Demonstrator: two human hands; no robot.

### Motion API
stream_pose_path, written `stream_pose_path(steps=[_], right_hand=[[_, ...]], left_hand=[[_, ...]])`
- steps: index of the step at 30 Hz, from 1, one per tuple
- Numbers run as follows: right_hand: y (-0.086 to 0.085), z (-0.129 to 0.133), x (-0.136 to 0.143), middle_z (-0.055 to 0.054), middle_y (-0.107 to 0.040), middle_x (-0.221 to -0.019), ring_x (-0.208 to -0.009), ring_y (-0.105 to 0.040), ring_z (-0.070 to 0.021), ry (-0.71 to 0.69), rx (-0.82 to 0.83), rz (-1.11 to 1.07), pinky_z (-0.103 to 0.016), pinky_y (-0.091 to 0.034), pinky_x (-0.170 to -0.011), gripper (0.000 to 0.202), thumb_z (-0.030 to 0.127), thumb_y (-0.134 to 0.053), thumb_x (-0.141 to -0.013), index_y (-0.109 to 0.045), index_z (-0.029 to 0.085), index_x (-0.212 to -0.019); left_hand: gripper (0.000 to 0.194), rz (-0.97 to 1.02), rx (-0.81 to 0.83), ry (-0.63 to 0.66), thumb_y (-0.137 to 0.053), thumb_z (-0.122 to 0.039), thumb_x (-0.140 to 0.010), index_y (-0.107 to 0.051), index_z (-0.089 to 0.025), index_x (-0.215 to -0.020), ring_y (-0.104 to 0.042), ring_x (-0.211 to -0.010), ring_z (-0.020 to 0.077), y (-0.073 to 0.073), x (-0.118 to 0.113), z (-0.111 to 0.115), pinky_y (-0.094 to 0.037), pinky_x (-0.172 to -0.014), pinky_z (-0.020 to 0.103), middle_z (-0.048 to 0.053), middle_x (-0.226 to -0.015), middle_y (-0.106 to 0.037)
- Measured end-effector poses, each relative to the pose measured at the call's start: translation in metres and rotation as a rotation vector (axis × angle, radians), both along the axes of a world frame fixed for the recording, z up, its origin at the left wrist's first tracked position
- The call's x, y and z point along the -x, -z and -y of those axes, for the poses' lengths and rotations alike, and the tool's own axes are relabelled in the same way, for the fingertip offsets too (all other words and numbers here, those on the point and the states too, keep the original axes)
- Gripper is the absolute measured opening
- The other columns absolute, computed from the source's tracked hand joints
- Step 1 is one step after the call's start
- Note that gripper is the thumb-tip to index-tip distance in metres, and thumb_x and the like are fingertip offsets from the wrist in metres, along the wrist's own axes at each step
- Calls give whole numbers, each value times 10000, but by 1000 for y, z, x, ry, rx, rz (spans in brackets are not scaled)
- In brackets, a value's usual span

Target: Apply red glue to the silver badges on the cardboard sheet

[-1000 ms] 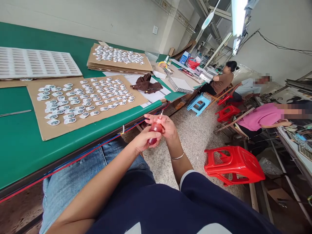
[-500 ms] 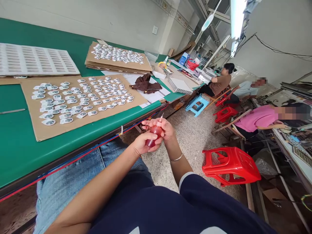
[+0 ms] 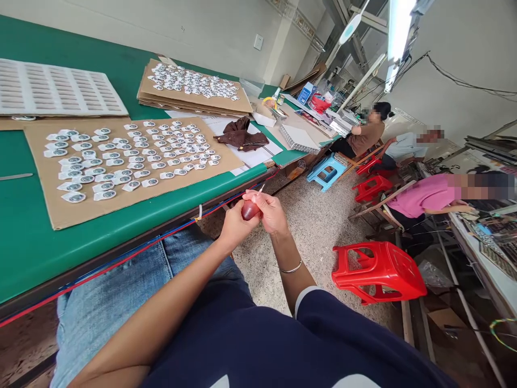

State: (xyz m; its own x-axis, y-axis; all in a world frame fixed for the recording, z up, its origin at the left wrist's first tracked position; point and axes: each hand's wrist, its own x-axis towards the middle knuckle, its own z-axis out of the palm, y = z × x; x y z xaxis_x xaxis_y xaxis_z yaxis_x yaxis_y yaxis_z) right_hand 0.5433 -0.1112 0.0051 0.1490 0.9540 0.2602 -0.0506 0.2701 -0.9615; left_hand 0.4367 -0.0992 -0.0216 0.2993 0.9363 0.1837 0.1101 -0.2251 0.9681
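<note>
A small squeeze bottle (image 3: 249, 210) of red liquid is held between my two hands, just past the table's front edge. My left hand (image 3: 235, 229) is closed around the bottle's body. At the neck end my right hand (image 3: 272, 212) grips the cap, its fingers hiding most of it. The thin white nozzle tip (image 3: 262, 188) sticks out above the fingers, tilted up and to the right. On the green table (image 3: 194, 197) beside my hands lies a cardboard sheet (image 3: 81, 213) with rows of small white pieces bearing round grey discs (image 3: 115, 161).
Further back are stacked cardboard sheets (image 3: 242, 106) with similar pieces, a white slotted tray (image 3: 115, 102) and a brown cloth (image 3: 242, 137). A red stool (image 3: 388, 269) and a blue stool (image 3: 327, 171) stand on the floor. Several people sit at the right, one in a pink shirt (image 3: 422, 199).
My hands have risen slightly with the bottle, and the right fingers have closed over its cap. The bottle is more covered now. The view has shifted a little.
</note>
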Motion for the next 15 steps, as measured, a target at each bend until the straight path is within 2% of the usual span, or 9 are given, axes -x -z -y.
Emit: stream_pose_path(steps=[9, 15], right_hand=[[8, -2, 7, -19, -712, -907, -951, -620, -165, 103, -12, -16, -315, -440, -945, 221, 391, -570, -813, -724, 233, -828], [18, -1, 12, -32, -709, -939, -918, -634, -171, 122, 44, -14, -310, -478, -874, 282, 447, -548, -811, -706, 219, -860]], left_hand=[[345, -236, -110, -102, -596, -317, -688, -583, -150, -990, -592, -634, 189, 6, 1, -6, -411, -583, 252, 59, -756, -638], [347, -311, -112, -108, -594, -327, -690, -582, -165, -996, -605, -655, 202, 12, 3, -8, -418, -597, 259, 59, -774, -647]])
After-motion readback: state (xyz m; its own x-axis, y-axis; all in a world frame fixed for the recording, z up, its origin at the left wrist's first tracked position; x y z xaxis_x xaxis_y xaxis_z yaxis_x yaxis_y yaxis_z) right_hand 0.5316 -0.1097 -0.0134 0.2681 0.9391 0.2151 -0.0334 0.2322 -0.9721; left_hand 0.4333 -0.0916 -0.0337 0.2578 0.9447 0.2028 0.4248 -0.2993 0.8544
